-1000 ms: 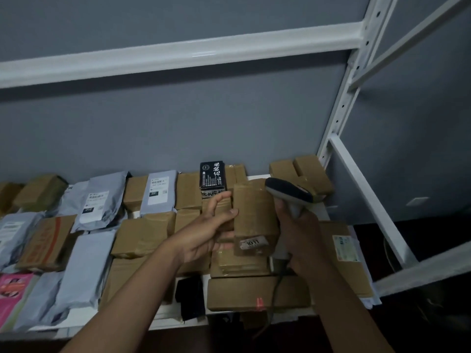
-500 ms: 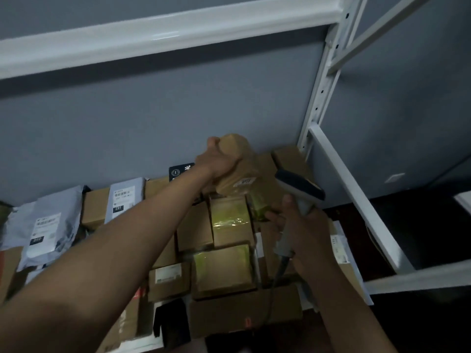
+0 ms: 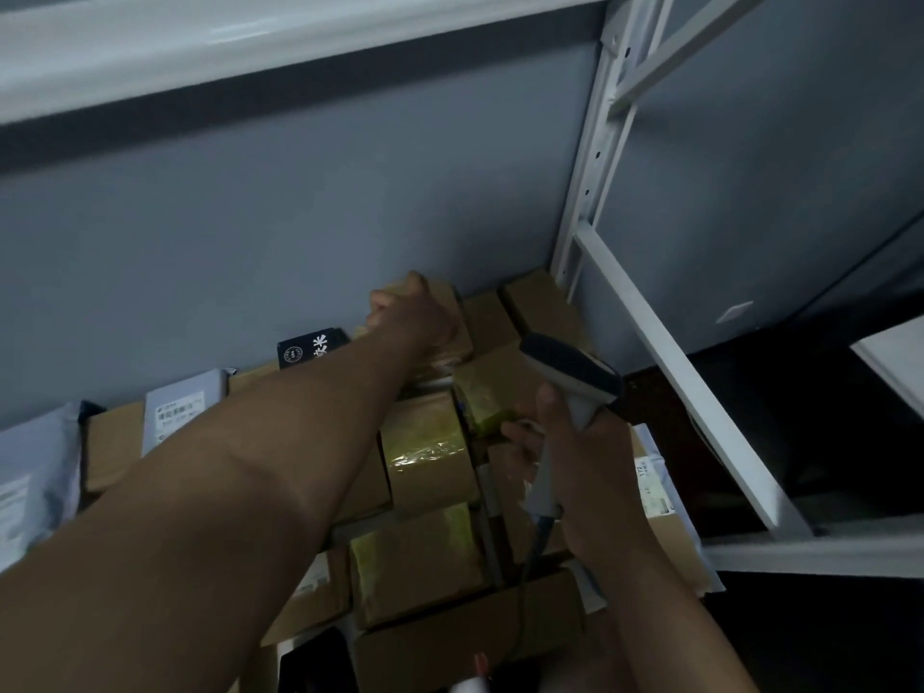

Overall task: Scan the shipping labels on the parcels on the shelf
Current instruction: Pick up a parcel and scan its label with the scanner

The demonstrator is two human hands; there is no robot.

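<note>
My left hand [image 3: 412, 312] reaches to the back of the shelf and grips a small brown taped box [image 3: 452, 325], which rests on the parcels against the grey wall. My right hand [image 3: 575, 452] holds a grey barcode scanner [image 3: 570, 377] by its handle, head pointing up and left over the parcels, cable trailing down. Brown boxes wrapped in yellowish tape [image 3: 430, 452] lie between my arms. Grey mailer bags with white labels [image 3: 175, 412] lie to the left. The held box's label is hidden by my hand.
A white shelf upright [image 3: 595, 142] and slanted side rail [image 3: 685, 382] stand on the right. A white beam [image 3: 250, 47] crosses overhead. A black packet with white characters [image 3: 310, 350] leans against the wall. A labelled parcel [image 3: 650, 482] lies at the shelf's right edge.
My left hand carried the small brown box from the front, up and back to the rear of the shelf, and lowered it onto the parcels there. The scanner hand stayed roughly in place.
</note>
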